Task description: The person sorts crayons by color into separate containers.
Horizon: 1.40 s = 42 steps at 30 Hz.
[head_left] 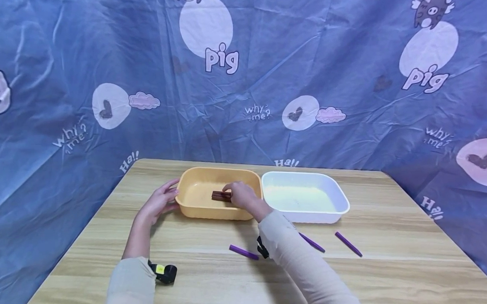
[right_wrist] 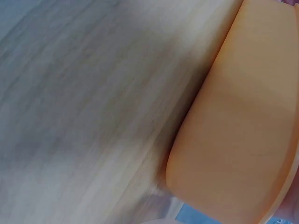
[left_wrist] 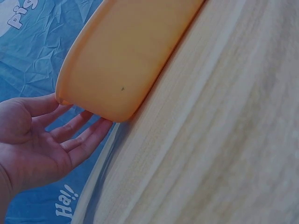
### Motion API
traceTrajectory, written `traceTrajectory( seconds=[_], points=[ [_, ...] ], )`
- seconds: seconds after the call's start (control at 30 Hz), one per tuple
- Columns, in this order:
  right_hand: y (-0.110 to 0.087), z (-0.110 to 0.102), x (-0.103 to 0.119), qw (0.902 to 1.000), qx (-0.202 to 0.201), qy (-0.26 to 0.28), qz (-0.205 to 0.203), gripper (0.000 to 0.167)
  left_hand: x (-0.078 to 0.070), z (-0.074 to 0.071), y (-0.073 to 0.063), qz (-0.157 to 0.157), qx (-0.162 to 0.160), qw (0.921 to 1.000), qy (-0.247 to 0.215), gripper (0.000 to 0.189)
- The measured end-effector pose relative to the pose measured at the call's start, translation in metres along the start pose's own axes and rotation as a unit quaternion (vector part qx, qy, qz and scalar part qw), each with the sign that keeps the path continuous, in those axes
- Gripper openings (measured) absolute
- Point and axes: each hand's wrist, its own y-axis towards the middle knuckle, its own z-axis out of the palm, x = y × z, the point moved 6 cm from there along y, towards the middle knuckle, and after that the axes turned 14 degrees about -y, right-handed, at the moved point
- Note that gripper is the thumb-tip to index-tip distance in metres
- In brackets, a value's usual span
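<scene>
A yellow-orange plastic bin (head_left: 201, 212) stands toward the back of the table. My left hand (head_left: 160, 202) is at its left end, fingers extended and touching the end wall and rim, as the left wrist view also shows. My right hand (head_left: 244, 196) reaches over the front wall into the bin. Its curled fingers grip the right end of some dark brown sticks (head_left: 221, 196), which lie side by side near the bin's floor. Those fingertips are partly hidden in the head view. The right wrist view shows mainly the bin's outer wall (right_wrist: 233, 116).
A white bin (head_left: 311, 216) stands right beside the orange one. In front lie slim purple pen-like sticks: one on the left (head_left: 244, 252), another partly behind the right sleeve (head_left: 312, 243), a third on the right (head_left: 348, 244). A blue printed cloth (head_left: 240, 88) hangs behind the table.
</scene>
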Motion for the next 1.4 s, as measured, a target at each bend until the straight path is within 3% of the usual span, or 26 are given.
traceTrajectory(
  seconds=[0.17, 0.47, 0.57, 0.7, 0.87, 1.0, 1.17, 1.4],
  points=[
    [-0.007, -0.006, -0.007, 0.9992, -0.030, 0.026, -0.010, 0.044, 0.000, 0.003, 0.001, 0.000, -0.002, 1.0000, 0.004, 0.054],
    [-0.033, -0.036, -0.029, 0.9920, -0.113, 0.052, -0.022, 0.045, -0.001, 0.004, 0.002, 0.012, -0.002, 0.9998, 0.014, 0.054],
    [-0.042, -0.046, -0.040, 0.9889, -0.138, 0.051, -0.023, 0.044, -0.004, 0.003, 0.001, 0.029, -0.009, 0.9992, 0.025, 0.054],
    [-0.058, -0.056, -0.059, 0.9840, -0.166, 0.061, -0.020, 0.042, -0.014, 0.003, -0.001, 0.071, -0.042, 0.9954, 0.049, 0.054],
    [-0.086, -0.067, -0.087, 0.9768, -0.201, 0.072, -0.018, 0.037, -0.035, 0.005, -0.008, 0.136, -0.097, 0.9815, 0.094, 0.051],
    [-0.110, -0.070, -0.112, 0.9733, -0.216, 0.077, -0.007, 0.036, -0.053, 0.014, -0.015, 0.185, -0.114, 0.9677, 0.128, 0.048],
    [-0.134, -0.071, -0.145, 0.9714, -0.225, 0.076, 0.009, 0.035, -0.068, 0.037, -0.022, 0.239, -0.085, 0.9518, 0.172, 0.047],
    [-0.163, -0.070, -0.188, 0.9736, -0.195, 0.107, 0.051, 0.031, -0.073, 0.070, -0.029, 0.278, -0.030, 0.9309, 0.235, 0.043]
  ],
)
